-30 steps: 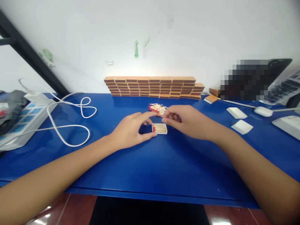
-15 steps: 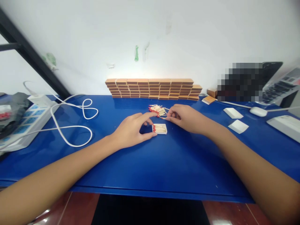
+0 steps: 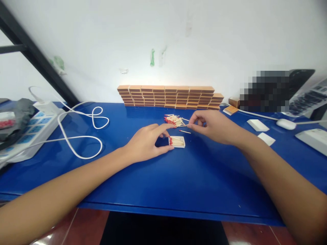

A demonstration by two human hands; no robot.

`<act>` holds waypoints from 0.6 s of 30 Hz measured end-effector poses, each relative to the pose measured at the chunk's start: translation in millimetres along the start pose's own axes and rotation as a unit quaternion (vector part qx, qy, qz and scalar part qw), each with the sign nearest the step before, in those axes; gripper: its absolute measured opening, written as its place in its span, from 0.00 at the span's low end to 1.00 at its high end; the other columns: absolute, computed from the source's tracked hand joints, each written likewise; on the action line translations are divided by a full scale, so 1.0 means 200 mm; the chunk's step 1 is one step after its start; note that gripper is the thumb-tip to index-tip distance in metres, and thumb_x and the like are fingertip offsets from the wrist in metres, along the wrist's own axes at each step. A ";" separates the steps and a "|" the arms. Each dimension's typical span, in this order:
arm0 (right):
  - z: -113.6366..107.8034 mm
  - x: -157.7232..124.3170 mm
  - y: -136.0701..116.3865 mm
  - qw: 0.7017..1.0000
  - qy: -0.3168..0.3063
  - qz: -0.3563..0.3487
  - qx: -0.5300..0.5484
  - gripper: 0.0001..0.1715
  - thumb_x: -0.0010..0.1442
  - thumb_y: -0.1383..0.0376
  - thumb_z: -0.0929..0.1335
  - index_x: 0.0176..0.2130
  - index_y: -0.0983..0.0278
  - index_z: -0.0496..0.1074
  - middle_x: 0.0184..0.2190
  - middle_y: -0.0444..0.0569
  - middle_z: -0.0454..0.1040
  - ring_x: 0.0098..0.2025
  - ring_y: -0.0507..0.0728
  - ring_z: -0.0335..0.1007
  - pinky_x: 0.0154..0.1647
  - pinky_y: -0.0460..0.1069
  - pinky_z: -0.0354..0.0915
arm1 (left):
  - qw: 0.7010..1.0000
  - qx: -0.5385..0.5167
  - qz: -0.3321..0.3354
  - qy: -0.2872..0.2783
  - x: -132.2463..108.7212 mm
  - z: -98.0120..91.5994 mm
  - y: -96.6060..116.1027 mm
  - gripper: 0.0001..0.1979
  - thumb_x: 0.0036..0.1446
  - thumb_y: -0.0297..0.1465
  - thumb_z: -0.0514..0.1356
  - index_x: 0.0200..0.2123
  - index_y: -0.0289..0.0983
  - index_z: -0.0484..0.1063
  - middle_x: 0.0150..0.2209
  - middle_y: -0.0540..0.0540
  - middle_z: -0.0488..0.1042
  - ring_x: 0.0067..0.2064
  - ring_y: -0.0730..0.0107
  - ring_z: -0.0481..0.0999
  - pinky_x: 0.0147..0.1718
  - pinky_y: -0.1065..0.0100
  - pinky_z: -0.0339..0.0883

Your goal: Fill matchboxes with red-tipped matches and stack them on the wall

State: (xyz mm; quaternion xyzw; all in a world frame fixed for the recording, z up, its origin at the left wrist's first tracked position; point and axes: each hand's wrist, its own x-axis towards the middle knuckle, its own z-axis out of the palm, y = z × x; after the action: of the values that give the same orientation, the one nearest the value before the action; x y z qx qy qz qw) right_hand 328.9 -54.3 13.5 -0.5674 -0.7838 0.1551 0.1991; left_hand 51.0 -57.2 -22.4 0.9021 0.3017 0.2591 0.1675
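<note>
My left hand curls round the left end of a small white matchbox tray, thumb at the near corner and fingers behind it. Red-headed matches lie side by side in the tray. The left index finger reaches past the tray to a loose heap of matches. My right hand has thumb and forefinger pinched at the plain ends of matches on the heap's right side. One single match lies on the blue table between heap and tray.
Behind the heap, stacked matchboxes form a low wall against the white wall. White box pieces, a white mouse-shaped object and an orange box sleeve lie at right. At left are a power strip and looped white cable.
My right hand has let go of a match, which now lies alone on the table, and has moved slightly up to the heap's right end. The left hand stays at the tray.
</note>
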 end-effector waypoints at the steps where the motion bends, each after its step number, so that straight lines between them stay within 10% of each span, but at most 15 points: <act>1: 0.00 0.00 0.00 1.000 0.011 -0.006 0.013 0.12 0.63 0.54 0.71 0.34 0.59 0.75 0.24 0.45 0.74 0.27 0.56 0.67 0.31 0.52 0.59 | 1.000 0.001 0.001 0.003 0.00 0.00 0.00 0.31 0.62 0.37 0.71 0.65 0.44 0.68 0.46 0.47 0.83 0.47 0.61 0.82 0.49 0.58 0.76; 8: 0.05 0.00 -0.02 0.994 0.084 -0.044 0.061 0.21 0.62 0.64 0.68 0.54 0.61 0.74 0.31 0.47 0.75 0.31 0.58 0.68 0.36 0.53 0.64 | 1.000 -0.002 0.010 0.003 0.01 0.00 0.00 0.31 0.61 0.37 0.71 0.65 0.42 0.69 0.46 0.47 0.83 0.47 0.61 0.81 0.50 0.58 0.75; 18: 0.02 0.00 -0.04 0.987 0.086 0.011 0.133 0.08 0.60 0.60 0.72 0.40 0.59 0.76 0.33 0.51 0.81 0.31 0.60 0.75 0.37 0.56 0.70 | 1.000 -0.001 0.001 -0.005 0.01 -0.01 0.00 0.31 0.61 0.37 0.72 0.65 0.42 0.69 0.46 0.47 0.83 0.47 0.62 0.81 0.51 0.58 0.76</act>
State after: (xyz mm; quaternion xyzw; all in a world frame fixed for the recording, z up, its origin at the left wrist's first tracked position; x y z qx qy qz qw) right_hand 319.7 -57.3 13.6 -0.5553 -0.7302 0.2108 0.3375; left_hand 50.5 -55.4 -20.8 0.9034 0.2996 0.2556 0.1699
